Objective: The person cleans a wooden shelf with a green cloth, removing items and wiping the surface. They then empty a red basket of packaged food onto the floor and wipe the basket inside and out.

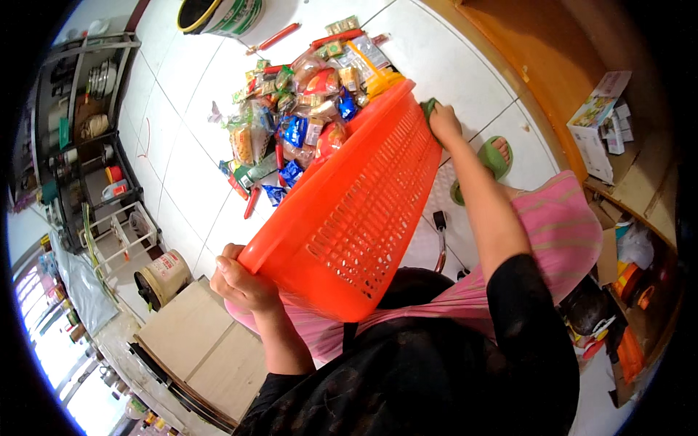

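Note:
An orange-red plastic basket [376,218] with slotted sides is tilted over my lap. Its opening faces away from me, and its slotted underside or wall is towards me. My left hand [242,280] grips the rim at the near left corner, thumb on top. At the far right end, my right hand [444,125] holds a green cloth [429,117] against the basket. Beyond the rim, a heap of packaged snacks [313,114] lies on the floor, partly hidden by the basket. Blue packets [294,131] and red-wrapped sausages [336,38] are among them.
White floor tiles [180,131] surround the heap. A bucket [234,16] stands beyond it. Shelving [82,131] and a tipped tub [163,278] are at left. A wooden cabinet [523,65] runs along the right, near a foot in a green slipper [496,155].

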Available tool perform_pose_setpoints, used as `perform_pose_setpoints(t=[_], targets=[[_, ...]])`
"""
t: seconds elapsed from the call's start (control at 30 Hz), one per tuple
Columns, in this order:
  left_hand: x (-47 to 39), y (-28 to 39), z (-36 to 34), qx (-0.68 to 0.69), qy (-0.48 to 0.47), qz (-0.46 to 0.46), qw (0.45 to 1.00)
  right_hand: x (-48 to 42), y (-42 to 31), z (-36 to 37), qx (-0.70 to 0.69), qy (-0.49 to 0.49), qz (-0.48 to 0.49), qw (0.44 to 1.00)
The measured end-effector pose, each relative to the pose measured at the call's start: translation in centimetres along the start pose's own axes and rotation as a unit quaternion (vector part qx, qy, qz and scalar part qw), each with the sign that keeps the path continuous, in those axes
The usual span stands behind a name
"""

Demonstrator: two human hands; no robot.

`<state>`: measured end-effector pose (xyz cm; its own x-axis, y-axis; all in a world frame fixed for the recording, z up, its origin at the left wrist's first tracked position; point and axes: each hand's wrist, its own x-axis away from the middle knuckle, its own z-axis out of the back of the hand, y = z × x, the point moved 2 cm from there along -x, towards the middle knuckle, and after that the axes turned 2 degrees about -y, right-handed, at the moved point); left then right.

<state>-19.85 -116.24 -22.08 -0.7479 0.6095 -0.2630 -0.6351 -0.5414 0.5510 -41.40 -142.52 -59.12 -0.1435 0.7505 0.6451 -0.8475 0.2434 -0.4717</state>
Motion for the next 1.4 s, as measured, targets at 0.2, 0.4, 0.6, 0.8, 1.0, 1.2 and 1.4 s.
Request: perform_pose_setpoints(t=[0.2, 0.4, 0.6, 0.8, 1.0, 1.2, 1.4], targets=[[0.0, 0.0, -0.4, -0.005, 0.055, -0.016, 0.998, 16.4, -6.9, 2.4, -0.090, 0.105, 0.157, 0.978], [0.8, -1.6, -0.1, -0.010, 0.062, 0.008, 0.998, 37.9, -14.5, 6.2, -0.185, 0.011, 0.514, 0.838], [0.7, -2.5, 0.4, -0.019, 0.083, -0.063, 0.994, 26.6, -4.2, 2.1, -0.114, 0.298, 0.273, 0.908], [3.3, -2.9, 2.8, 0.209, 0.032, 0.008, 0.977, 23.8, 2.0, 1.1, -0.676, 0.046, -0.074, 0.732], [3.1, -4.2, 3.8, 0.423, -0.003, 0.230, 0.876, 32.9, -2.9, 8.6, -0.385, 0.282, 0.332, 0.814], [2.7, -9.4, -3.3, 0.500, -0.038, 0.316, 0.805, 41.6, -6.9, 5.4, -0.143, 0.184, 0.626, 0.744], [1.1, -11.5, -5.8, 0.415, -0.063, 0.349, 0.838, 26.6, -3.6, 3.6, -0.242, 0.277, 0.364, 0.856]])
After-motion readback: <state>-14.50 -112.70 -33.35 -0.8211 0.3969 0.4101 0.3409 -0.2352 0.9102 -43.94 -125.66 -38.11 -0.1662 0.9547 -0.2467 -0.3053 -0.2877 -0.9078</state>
